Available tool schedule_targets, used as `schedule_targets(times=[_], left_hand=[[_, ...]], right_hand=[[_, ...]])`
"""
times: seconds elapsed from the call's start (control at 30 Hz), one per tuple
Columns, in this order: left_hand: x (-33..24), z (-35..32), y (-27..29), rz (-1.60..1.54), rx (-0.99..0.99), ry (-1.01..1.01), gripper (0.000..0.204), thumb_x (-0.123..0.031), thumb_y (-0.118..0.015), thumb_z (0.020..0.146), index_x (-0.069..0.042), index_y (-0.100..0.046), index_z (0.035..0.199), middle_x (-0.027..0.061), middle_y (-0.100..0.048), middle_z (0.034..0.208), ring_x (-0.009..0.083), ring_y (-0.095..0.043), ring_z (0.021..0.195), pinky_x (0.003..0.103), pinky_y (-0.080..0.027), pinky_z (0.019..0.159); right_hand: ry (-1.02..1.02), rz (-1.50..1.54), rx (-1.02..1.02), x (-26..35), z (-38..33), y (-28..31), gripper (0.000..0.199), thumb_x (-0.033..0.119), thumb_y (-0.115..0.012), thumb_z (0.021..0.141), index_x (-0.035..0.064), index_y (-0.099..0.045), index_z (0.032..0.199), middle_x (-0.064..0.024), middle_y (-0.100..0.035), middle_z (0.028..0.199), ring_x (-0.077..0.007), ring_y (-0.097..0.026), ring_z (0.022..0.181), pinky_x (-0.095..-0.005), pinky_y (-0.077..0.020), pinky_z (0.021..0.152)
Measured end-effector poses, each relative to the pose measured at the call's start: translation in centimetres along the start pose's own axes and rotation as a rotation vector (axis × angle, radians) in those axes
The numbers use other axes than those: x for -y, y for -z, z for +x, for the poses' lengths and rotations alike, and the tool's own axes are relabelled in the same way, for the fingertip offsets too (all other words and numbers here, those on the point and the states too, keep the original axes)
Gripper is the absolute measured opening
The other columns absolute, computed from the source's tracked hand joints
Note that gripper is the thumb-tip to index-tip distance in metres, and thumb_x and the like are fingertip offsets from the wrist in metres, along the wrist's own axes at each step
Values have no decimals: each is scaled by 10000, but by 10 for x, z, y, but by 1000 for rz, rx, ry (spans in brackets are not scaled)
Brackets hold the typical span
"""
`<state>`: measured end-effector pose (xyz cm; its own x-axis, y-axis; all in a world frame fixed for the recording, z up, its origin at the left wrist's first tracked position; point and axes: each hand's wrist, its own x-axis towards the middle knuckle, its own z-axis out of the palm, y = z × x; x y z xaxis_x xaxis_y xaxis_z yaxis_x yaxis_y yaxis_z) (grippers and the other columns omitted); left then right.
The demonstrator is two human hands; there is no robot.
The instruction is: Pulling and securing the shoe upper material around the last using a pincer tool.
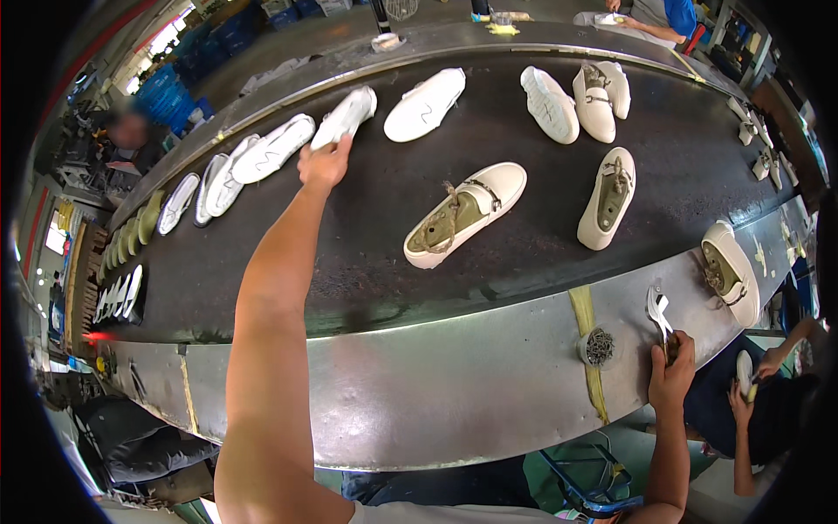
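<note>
My left hand (325, 163) reaches far across the dark belt, its fingers closed on the near end of a white shoe (346, 116) lying bottom up. Close to it are another white shoe (425, 106) with a squiggle on its underside and a row of similar ones, including a marked white shoe (273, 148). At the bench edge, my right hand (671, 370) grips the handle of a pair of metal pincers (659, 313), their head pointing away from me. A cream loafer (467, 216) with a metal buckle sits upright between my hands.
A small cup of nails (597, 348) stands on the metal ledge (454, 384). More loafers stand right, one loafer (731, 274) on the ledge. Olive pieces (140, 229) line the left. A co-worker's hands (756, 375) hold a shoe at right; another person (655, 22) sits across.
</note>
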<state>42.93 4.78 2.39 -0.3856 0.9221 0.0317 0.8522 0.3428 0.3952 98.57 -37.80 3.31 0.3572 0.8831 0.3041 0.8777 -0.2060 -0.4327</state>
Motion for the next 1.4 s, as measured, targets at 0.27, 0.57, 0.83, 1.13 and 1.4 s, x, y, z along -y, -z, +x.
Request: schedule_targets(times=[0.27, 0.57, 0.83, 1.13, 1.4], left_hand=[[-77, 26, -40, -26, 55, -135, 884, -769, -513, 838, -56, -589, 1354, 236, -325, 1519, 378, -390, 1382, 439, -384, 1109], [59, -158, 93, 79, 108, -221, 809, -705, -577, 844, 23, -672, 1183, 247, -550, 1275, 372, -563, 1187, 423, -455, 1015], [216, -395, 218, -173, -2, -199, 540, -462, -743, 842, 63, -712, 961, 328, -596, 1147, 436, -630, 1012, 447, -500, 885], [183, -439, 178, 76, -70, -489, 755, -299, -732, 798, 52, -418, 1388, 288, -435, 1437, 415, -402, 1368, 488, -315, 1145], [150, -333, 175, 91, 291, -183, 684, -506, -673, 852, -12, -578, 1316, 167, -688, 1187, 310, -672, 1098, 399, -525, 936]], right_hand=[[56, -9, -15, 4, 4, -11, 409, 224, -673, 882, -17, -538, 1184, -167, -577, 979, -328, -588, 855, -392, -475, 782], [56, 42, -19, 6, -4, -5, 422, 254, -676, 905, -19, -547, 1200, -202, -616, 1048, -360, -612, 962, -415, -476, 860], [209, -16, -92, 2, -11, -4, 433, 295, -636, 948, -37, -548, 1210, -253, -622, 1100, -431, -605, 1003, -451, -476, 889], [68, 865, 238, 35, -138, 3, 323, 276, -483, 1044, -22, -564, 1141, -55, -569, 891, -115, -516, 749, -253, -431, 687], [-47, 1211, 781, 102, -267, -8, 471, 435, -359, 1076, 11, -534, 1179, -62, -594, 921, -131, -582, 746, -289, -500, 620]])
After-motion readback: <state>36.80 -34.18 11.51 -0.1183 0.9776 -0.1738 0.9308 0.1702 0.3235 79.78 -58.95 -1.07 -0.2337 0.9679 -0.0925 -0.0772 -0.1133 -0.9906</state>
